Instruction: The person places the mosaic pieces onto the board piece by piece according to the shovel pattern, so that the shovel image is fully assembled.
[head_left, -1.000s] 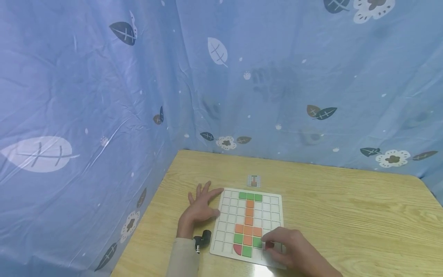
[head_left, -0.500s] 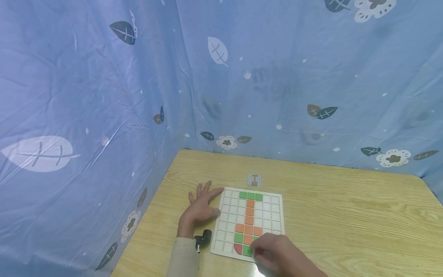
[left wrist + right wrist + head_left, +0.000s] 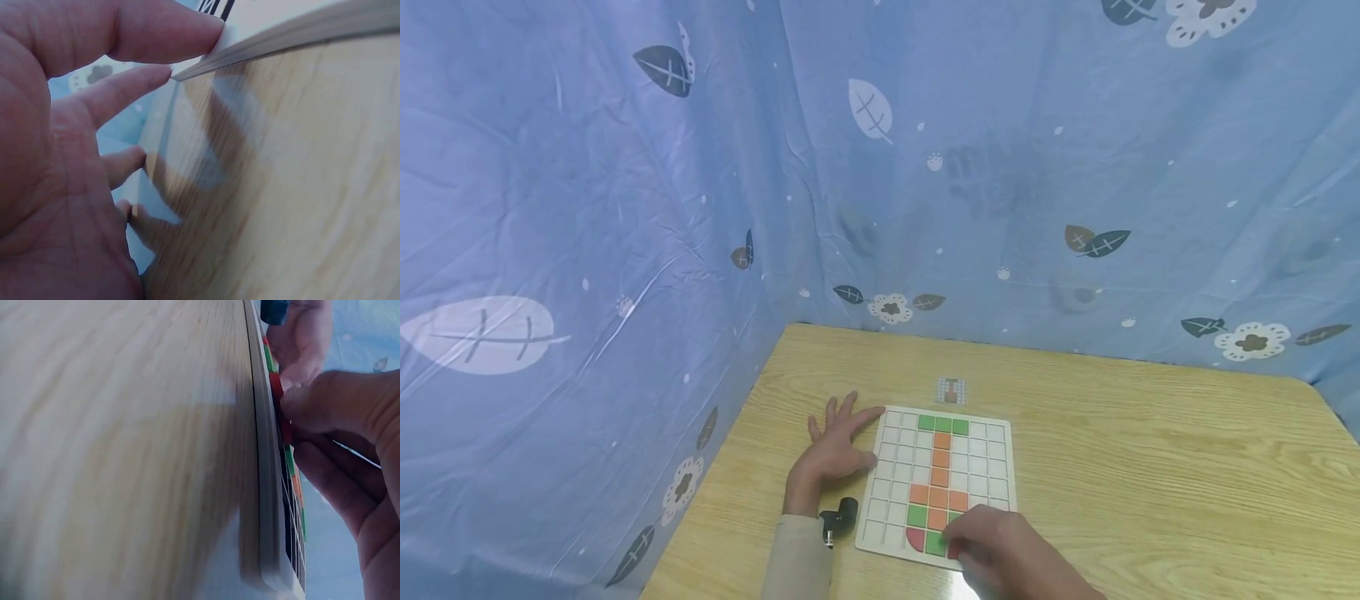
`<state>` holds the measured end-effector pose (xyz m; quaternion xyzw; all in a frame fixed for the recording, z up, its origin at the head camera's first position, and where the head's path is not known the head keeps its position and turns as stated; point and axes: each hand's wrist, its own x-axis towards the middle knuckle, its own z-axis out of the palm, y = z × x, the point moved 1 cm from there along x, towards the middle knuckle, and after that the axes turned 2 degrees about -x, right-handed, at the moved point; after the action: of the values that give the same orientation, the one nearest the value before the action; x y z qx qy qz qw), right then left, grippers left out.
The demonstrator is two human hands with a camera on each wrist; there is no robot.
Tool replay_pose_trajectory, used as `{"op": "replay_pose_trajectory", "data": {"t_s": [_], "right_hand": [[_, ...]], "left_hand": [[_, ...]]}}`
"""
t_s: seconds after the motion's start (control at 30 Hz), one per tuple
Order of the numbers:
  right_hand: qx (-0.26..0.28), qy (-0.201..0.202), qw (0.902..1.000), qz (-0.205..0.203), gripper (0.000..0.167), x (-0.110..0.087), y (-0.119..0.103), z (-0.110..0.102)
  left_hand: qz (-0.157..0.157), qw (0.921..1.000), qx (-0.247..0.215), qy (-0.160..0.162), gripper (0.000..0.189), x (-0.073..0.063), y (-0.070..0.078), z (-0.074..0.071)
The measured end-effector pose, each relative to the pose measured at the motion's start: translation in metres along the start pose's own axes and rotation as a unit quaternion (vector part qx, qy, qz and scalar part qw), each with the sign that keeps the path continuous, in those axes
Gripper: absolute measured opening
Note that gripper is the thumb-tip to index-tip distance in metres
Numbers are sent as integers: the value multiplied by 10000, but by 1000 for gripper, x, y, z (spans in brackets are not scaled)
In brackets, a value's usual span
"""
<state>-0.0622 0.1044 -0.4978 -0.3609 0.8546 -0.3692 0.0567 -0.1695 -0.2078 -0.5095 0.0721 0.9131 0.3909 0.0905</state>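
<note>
A white square grid board (image 3: 880,508) lies on the table, with orange tiles (image 3: 940,477) in a cross-like column and green tiles (image 3: 943,425) at its top and lower part. On the bottom row, a red quarter-round tile (image 3: 915,540) sits left of a green one. My right hand (image 3: 1011,550) pinches a second red tile (image 3: 277,387) between thumb and fingers, down in the bottom row right of that green tile; the hand covers most of it in the head view. My left hand (image 3: 832,454) is spread, thumb and index fingertips touching the board's left edge.
A small pattern card (image 3: 951,391) lies just beyond the board's far edge. By the left wrist sits a small black device (image 3: 841,518). Blue patterned curtains (image 3: 1000,208) close off the wooden table (image 3: 1150,467) at the back and left.
My right hand has moved left and slightly toward me with the red tile, from right of the lower green tile to the bottom row. The left hand and board have stayed put.
</note>
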Motion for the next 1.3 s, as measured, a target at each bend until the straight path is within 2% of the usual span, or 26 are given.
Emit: {"op": "replay_pose_trajectory", "data": {"t_s": [0.4, 0.67, 0.83, 1.0, 1.2, 1.27, 1.3], "right_hand": [[-385, 324, 9984, -277, 26, 2, 2, 4], [-495, 485, 9974, -212, 27, 8, 0, 7], [-652, 764, 9947, -242, 29, 6, -2, 6], [-733, 1117, 9908, -190, 32, 1, -2, 4], [-1060, 1652, 9801, -295, 30, -11, 11, -2], [-1260, 1740, 9764, -225, 29, -15, 16, -5], [-1331, 1720, 9760, -67, 28, -16, 17, -8]], "left_hand": [[10, 10000, 19, -13, 93, 0, -2, 0], [-40, 9999, 76, -56, 92, 1, -6, 0], [-17, 10000, 38, -53, 90, 2, -6, 1], [-51, 9999, 76, -58, 91, 2, -6, 1], [-83, 10000, -7, -51, 92, -2, -6, 2], [-102, 9999, -2, -44, 93, -4, -6, 1], [-107, 9999, -7, -40, 93, -4, -6, 1]]}}
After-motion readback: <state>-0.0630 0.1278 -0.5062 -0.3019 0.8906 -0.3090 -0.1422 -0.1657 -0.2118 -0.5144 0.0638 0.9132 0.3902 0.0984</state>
